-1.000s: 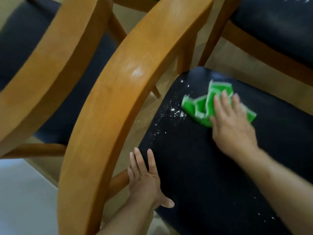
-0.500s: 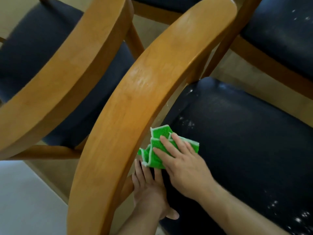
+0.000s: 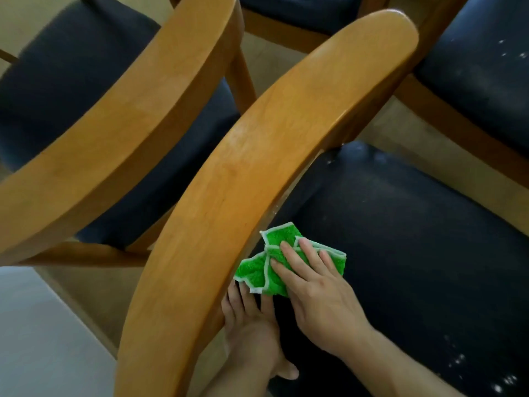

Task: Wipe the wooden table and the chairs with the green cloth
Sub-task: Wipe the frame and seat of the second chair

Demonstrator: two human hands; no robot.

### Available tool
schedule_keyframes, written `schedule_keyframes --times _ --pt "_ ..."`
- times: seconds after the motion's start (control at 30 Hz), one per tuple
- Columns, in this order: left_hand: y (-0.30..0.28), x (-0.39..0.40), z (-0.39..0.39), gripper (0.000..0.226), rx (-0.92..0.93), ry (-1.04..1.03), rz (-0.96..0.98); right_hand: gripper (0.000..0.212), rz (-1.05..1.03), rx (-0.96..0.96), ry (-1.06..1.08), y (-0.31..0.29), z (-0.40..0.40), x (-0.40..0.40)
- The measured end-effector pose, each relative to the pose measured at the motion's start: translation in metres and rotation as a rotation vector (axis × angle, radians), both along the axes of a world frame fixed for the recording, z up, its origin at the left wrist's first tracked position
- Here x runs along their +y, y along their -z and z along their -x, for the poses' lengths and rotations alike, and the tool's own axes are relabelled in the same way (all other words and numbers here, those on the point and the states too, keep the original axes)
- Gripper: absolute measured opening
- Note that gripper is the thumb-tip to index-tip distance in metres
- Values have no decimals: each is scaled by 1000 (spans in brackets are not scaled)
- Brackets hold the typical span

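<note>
Nearest me, lower left, I note pale floor (image 3: 34, 333). The left hand (image 3: 252, 325) lies flat at the near left edge of the dark seat (image 3: 400, 253), fingers straight and together, holding nothing; its fingertips reach just under the green cloth (image 3: 266, 270).

The right hand (image 3: 317, 287) presses down on the cloth with straight, slightly spread fingers, not curled round it. The cloth is crumpled, white-trimmed, and sits on the seat's left edge, tight against the inner side of the curved wooden backrest (image 3: 243, 181). I cannot tell whether cloth and wood actually touch.

White specks (image 3: 458, 365) dot the seat at the near right; a few more lie at the far left corner, near the backrest's post.

Room to move: the seat is open to the right and far of the cloth. To the left the backrest blocks the way, running diagonally from near left to far right.

Farther left, a second chair (image 3: 120, 116) stands with its own curved rail and dark cushion. Beige floor shows in the gaps between the frames. Far right, a third chair seat (image 3: 481, 75) carries scattered white specks.
</note>
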State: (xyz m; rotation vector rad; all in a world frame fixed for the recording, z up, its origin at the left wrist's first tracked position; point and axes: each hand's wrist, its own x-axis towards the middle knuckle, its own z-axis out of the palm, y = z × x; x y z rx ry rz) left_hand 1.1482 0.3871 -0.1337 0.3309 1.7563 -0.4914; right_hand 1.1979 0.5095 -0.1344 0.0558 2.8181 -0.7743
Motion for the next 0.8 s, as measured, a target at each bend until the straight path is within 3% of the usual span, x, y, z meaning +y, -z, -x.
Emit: schedule_keyframes --times 0.07,0.1,0.23,0.3,0.37,0.47,0.53,0.6,0.7,0.8 --pt "-3 0 0 154 1 -2 -12 67 -68 70 -132 0 13 34" --pt "-5 1 1 155 -5 -13 -9 71 -131 81 -90 6 23 57" --pt "-11 2 1 154 -5 -61 -28 46 -163 3 546 10 77 145" --pt "-13 2 0 154 4 -80 -39 40 -210 6 676 8 87 141" --pt "-14 3 0 154 9 -93 -39 43 -210 37 534 7 77 108" --pt "-15 5 1 153 18 -96 -13 54 -83 78 -21 7 38 38" --pt "-15 6 1 153 36 -84 -16 56 -39 68 -282 12 34 37" --pt "-17 6 1 152 41 -93 -24 58 -114 116 -248 15 63 72" --pt "-20 7 1 150 31 -103 -33 36 -217 184 131 15 100 131" --pt "-18 7 0 150 34 -106 -28 37 -250 193 308 17 102 115"
